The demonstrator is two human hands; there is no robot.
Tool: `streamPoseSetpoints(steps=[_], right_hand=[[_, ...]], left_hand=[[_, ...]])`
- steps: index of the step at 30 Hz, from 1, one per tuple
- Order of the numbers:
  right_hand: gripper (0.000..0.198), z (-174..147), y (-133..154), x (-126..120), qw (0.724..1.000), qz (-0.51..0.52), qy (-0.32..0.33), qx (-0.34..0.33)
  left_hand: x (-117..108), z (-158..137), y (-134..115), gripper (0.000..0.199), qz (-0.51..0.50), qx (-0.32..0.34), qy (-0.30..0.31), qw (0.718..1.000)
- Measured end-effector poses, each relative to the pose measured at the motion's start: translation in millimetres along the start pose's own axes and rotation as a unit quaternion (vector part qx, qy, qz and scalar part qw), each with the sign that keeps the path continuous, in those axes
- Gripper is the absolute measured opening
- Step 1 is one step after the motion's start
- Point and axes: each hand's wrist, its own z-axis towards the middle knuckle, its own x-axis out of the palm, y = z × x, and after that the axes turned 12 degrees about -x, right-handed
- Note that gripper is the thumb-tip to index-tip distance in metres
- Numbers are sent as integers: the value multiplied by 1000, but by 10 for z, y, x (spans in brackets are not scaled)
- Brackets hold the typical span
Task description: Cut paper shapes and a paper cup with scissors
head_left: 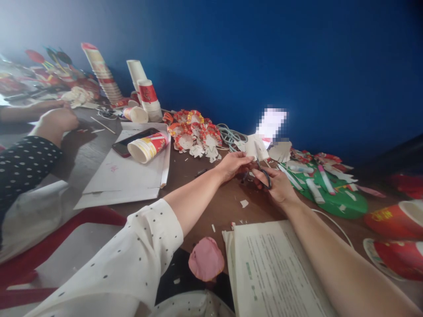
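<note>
My left hand [235,166] pinches a piece of white paper [254,146], which looks like cut paper-cup card, between thumb and fingers. Close beside it, my right hand [280,187] is closed around the dark handles of a pair of scissors [268,177]. The scissor blades point up at the paper; how far apart they stand is hard to see. Small white scraps [244,203] lie on the brown table below my hands. Just left of the paper sits a heap of red-and-white cut paper flowers [194,130].
A green disc [346,200] with markers lies right of my hands, near red paper cups [393,220]. Printed sheets [274,268] and a pink round piece [206,259] are close to me. Left are stacked cups [148,99], a phone [120,149] and another person's hand [59,121].
</note>
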Motion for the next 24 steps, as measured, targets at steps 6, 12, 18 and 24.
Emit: streamPoseSetpoints(steps=[6,12,18,24], right_hand=[[52,-10,28,15,1000,-11,-7,0],[51,-6,-20,23,1000,14,5,4],[45,-15,-93,35,996,83,3,19],[41,-24,-60,52,998,62,-5,15]], left_hand=[[-33,28,12,30,5,4,11,1000],[-11,4,-6,29,8,8,4,1000],[33,-25,2,29,36,28,-23,999],[19,-6,39,31,62,55,-17,996]])
